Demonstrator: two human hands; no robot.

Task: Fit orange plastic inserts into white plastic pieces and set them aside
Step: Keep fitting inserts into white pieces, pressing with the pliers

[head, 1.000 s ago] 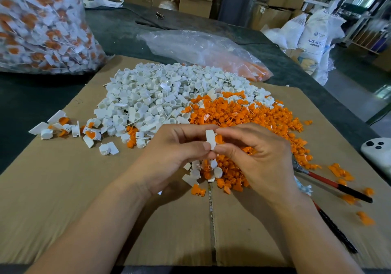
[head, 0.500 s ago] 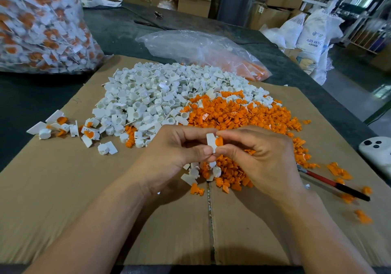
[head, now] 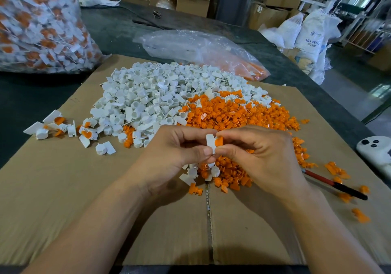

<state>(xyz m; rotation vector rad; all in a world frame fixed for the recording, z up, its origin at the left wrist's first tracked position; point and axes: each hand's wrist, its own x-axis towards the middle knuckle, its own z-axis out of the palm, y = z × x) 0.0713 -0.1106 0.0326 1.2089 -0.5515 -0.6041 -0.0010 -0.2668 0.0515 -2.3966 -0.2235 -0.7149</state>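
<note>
Through the head camera I saw both hands held close together just above the near edge of the heaps. The left hand (head: 175, 153) pinched a white piece (head: 210, 144) between thumb and forefinger, its other fingers curled. The right hand (head: 260, 157) pinched an orange insert (head: 219, 141) and held it against the white piece's right side. Whether the insert was fully seated I could not tell. Beneath them a cardboard sheet (head: 63, 189) covered the dark worktop (head: 31, 95). It carried a pile of white pieces (head: 152, 95) on the left, touching a pile of orange inserts (head: 239, 112) on the right. A small group of fitted pieces (head: 63, 125) lay apart near the sheet's left edge. A red-and-black pen (head: 334, 185) lay on the sheet right of the hands, among stray inserts. Behind, a full bag of fitted pieces (head: 38, 26) stood far left, and a slack clear bag (head: 201, 47) lay beyond the piles.
</note>
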